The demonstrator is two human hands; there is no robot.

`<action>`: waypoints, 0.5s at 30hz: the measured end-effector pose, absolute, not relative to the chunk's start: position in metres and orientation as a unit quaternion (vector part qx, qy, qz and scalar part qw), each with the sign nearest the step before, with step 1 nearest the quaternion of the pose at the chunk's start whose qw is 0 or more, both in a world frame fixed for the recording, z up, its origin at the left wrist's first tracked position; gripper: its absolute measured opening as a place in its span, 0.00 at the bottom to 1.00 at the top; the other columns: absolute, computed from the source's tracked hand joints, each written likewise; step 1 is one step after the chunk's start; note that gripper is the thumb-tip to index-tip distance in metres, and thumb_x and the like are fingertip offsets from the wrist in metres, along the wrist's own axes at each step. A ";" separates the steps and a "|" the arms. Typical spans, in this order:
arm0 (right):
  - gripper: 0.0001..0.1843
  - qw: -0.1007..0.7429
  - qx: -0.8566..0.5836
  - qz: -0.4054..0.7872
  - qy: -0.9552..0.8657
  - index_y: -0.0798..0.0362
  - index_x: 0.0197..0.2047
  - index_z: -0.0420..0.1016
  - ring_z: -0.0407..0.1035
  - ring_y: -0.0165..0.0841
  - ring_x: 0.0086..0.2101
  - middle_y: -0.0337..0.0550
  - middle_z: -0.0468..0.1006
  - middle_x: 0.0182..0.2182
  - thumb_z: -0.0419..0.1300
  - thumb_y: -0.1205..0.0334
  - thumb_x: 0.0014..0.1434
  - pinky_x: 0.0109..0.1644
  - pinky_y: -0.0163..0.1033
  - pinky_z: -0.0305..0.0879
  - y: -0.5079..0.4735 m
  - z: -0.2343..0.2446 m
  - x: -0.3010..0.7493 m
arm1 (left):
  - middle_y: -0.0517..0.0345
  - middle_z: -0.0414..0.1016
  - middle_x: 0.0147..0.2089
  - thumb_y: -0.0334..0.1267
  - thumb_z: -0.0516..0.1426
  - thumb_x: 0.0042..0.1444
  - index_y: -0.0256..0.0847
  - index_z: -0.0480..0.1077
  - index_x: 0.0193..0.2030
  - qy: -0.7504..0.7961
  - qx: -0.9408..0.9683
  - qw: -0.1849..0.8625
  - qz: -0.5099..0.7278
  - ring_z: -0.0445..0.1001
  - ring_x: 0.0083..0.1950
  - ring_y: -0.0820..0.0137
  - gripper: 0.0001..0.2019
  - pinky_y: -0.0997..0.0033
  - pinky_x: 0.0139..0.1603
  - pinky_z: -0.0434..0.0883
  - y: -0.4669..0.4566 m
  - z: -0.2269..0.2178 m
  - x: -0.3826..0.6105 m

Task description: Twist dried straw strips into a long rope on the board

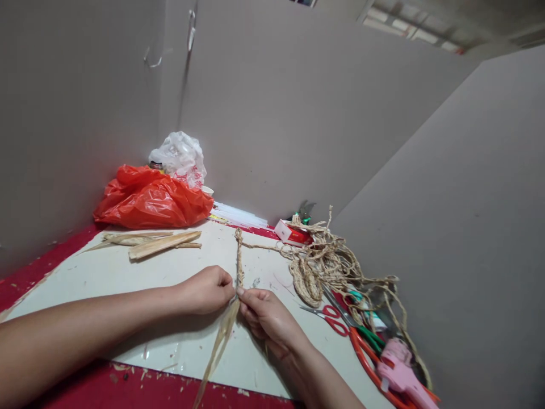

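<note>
My right hand (266,315) pinches a braided straw rope (239,258) at its lower end, thumb on top. The braid stands out away from me over a white board (170,335), and a loose pale fibre strip (221,335) trails from the pinch towards the front edge. Close on the braid's left side, my left hand (208,291) is closed with its fingertips together; what they hold is hidden. From the braid's far end a thin cord (266,246) runs right into a tangled heap of straw rope (326,255).
Dry husk strips (164,245) lie at the board's back left, before a red plastic bag (153,199) and a white bag (181,156). White glue sticks (238,215) lie behind. Along the right are red-handled scissors (334,321), larger orange-handled scissors (364,355) and a pink glue gun (400,369).
</note>
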State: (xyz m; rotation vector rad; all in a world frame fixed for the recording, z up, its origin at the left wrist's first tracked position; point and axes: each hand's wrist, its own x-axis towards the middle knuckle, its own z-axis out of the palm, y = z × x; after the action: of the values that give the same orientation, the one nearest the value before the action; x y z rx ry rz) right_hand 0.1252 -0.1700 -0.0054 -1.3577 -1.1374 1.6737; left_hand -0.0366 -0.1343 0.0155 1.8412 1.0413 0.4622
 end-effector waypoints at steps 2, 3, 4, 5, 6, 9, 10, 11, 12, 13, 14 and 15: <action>0.22 0.365 -0.518 0.659 -0.405 0.54 0.21 0.61 0.36 0.18 0.11 0.24 0.50 0.08 0.63 0.45 0.47 0.15 0.31 0.28 -0.173 -0.006 0.122 | 0.60 0.65 0.21 0.37 0.47 0.51 0.36 0.68 0.23 0.425 0.779 0.422 0.184 0.61 0.24 0.74 0.13 0.75 0.26 0.55 -0.142 0.017 -0.034; 0.22 0.375 -0.516 0.664 -0.391 0.54 0.21 0.60 0.36 0.18 0.11 0.24 0.50 0.08 0.63 0.45 0.47 0.15 0.30 0.29 -0.174 -0.006 0.121 | 0.58 0.67 0.23 0.37 0.46 0.52 0.36 0.70 0.25 0.423 0.795 0.395 0.182 0.63 0.26 0.72 0.14 0.74 0.28 0.57 -0.146 0.017 -0.033; 0.23 0.382 -0.513 0.668 -0.379 0.53 0.20 0.59 0.36 0.18 0.11 0.24 0.51 0.09 0.64 0.46 0.46 0.15 0.30 0.29 -0.176 -0.007 0.120 | 0.55 0.70 0.24 0.37 0.46 0.53 0.36 0.71 0.27 0.423 0.811 0.362 0.180 0.65 0.27 0.70 0.15 0.72 0.29 0.58 -0.151 0.017 -0.032; 0.24 0.388 -0.509 0.674 -0.369 0.53 0.20 0.56 0.37 0.17 0.12 0.25 0.52 0.09 0.64 0.46 0.46 0.15 0.30 0.30 -0.177 -0.007 0.119 | 0.53 0.71 0.25 0.37 0.45 0.54 0.36 0.71 0.29 0.424 0.826 0.326 0.177 0.66 0.27 0.69 0.15 0.71 0.30 0.59 -0.156 0.016 -0.031; 0.24 0.390 -0.505 0.680 -0.360 0.52 0.19 0.55 0.37 0.17 0.12 0.25 0.52 0.10 0.64 0.47 0.45 0.15 0.29 0.30 -0.178 -0.007 0.119 | 0.52 0.71 0.26 0.37 0.46 0.54 0.37 0.72 0.31 0.426 0.839 0.290 0.171 0.67 0.27 0.67 0.14 0.70 0.31 0.59 -0.160 0.015 -0.030; 0.24 0.380 -0.487 0.705 -0.349 0.53 0.19 0.55 0.37 0.17 0.12 0.24 0.51 0.10 0.65 0.49 0.45 0.16 0.29 0.29 -0.179 -0.007 0.119 | 0.49 0.72 0.26 0.35 0.49 0.52 0.36 0.71 0.36 0.420 0.869 0.219 0.143 0.67 0.26 0.64 0.12 0.67 0.31 0.60 -0.174 0.012 -0.029; 0.22 0.377 -0.482 0.711 -0.348 0.54 0.20 0.57 0.36 0.17 0.13 0.24 0.51 0.10 0.66 0.50 0.45 0.16 0.29 0.29 -0.179 -0.007 0.120 | 0.48 0.72 0.27 0.35 0.50 0.51 0.35 0.71 0.37 0.407 0.880 0.204 0.134 0.68 0.26 0.63 0.11 0.67 0.31 0.60 -0.178 0.012 -0.029; 0.20 0.374 -0.478 0.714 -0.348 0.55 0.21 0.60 0.36 0.17 0.13 0.24 0.51 0.10 0.66 0.51 0.45 0.16 0.29 0.29 -0.178 -0.006 0.121 | 0.47 0.72 0.28 0.35 0.50 0.50 0.35 0.71 0.37 0.389 0.892 0.195 0.125 0.67 0.26 0.63 0.11 0.67 0.31 0.60 -0.182 0.013 -0.030; 0.19 0.372 -0.476 0.717 -0.348 0.56 0.23 0.63 0.36 0.17 0.13 0.24 0.50 0.10 0.66 0.52 0.45 0.16 0.29 0.28 -0.178 -0.005 0.122 | 0.47 0.72 0.28 0.35 0.50 0.50 0.36 0.71 0.35 0.368 0.902 0.194 0.116 0.67 0.26 0.64 0.11 0.67 0.30 0.60 -0.184 0.015 -0.030; 0.18 0.370 -0.474 0.719 -0.348 0.57 0.25 0.66 0.36 0.17 0.13 0.23 0.50 0.10 0.67 0.53 0.44 0.17 0.29 0.28 -0.177 -0.004 0.124 | 0.48 0.72 0.27 0.36 0.49 0.51 0.36 0.71 0.32 0.348 0.908 0.205 0.111 0.66 0.25 0.65 0.10 0.68 0.29 0.59 -0.184 0.017 -0.031; 0.17 0.368 -0.473 0.722 -0.347 0.58 0.26 0.67 0.35 0.17 0.13 0.23 0.50 0.10 0.67 0.53 0.44 0.17 0.29 0.28 -0.176 -0.003 0.126 | 0.50 0.70 0.26 0.36 0.49 0.52 0.38 0.70 0.29 0.335 0.908 0.227 0.112 0.64 0.24 0.67 0.10 0.69 0.28 0.58 -0.183 0.020 -0.032; 0.18 0.367 -0.470 0.725 -0.346 0.58 0.26 0.67 0.35 0.16 0.13 0.23 0.49 0.10 0.68 0.54 0.43 0.17 0.29 0.28 -0.176 -0.001 0.127 | 0.52 0.69 0.23 0.37 0.49 0.52 0.38 0.69 0.25 0.334 0.899 0.256 0.125 0.62 0.23 0.69 0.11 0.70 0.27 0.57 -0.179 0.023 -0.033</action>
State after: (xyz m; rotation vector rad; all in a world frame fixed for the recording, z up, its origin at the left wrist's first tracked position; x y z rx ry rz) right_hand 0.1273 -0.1756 -0.0014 -1.2066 -0.8893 1.8620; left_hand -0.0334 -0.1792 0.0234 2.4390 0.9072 0.3380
